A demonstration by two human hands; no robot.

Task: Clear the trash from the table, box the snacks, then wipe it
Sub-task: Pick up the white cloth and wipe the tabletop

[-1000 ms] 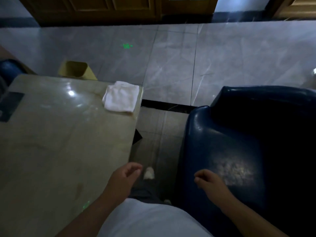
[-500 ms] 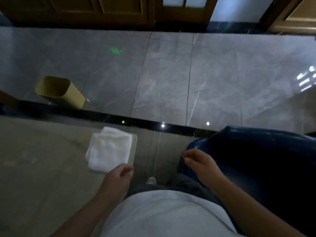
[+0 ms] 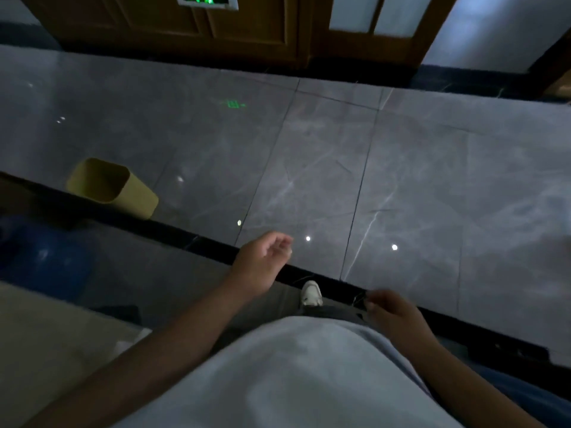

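My left hand (image 3: pixel 262 264) hangs over the floor past the table's corner, with its fingers loosely curled and nothing in it. My right hand (image 3: pixel 394 313) is lower and to the right, beside my waist, also loosely curled and holding nothing. The beige table (image 3: pixel 46 341) fills the lower left corner. A pale patch at its edge (image 3: pixel 131 344), beside my left forearm, may be the white cloth; it is mostly hidden. A yellow trash bin (image 3: pixel 111 186) stands on the floor beyond the table. I see no snacks, box or trash.
Grey marble floor tiles (image 3: pixel 309 168) with a black border strip stretch ahead to wooden doors (image 3: pixel 247 29). A dark blue seat (image 3: pixel 43 257) is at the left and another blue seat (image 3: pixel 525 396) at the lower right. My white shoe (image 3: pixel 311 293) points forward.
The view has swung up and to the right, so the table and cloth slid to the lower left. My left hand lifted away from the cloth's edge and now hangs over the floor.
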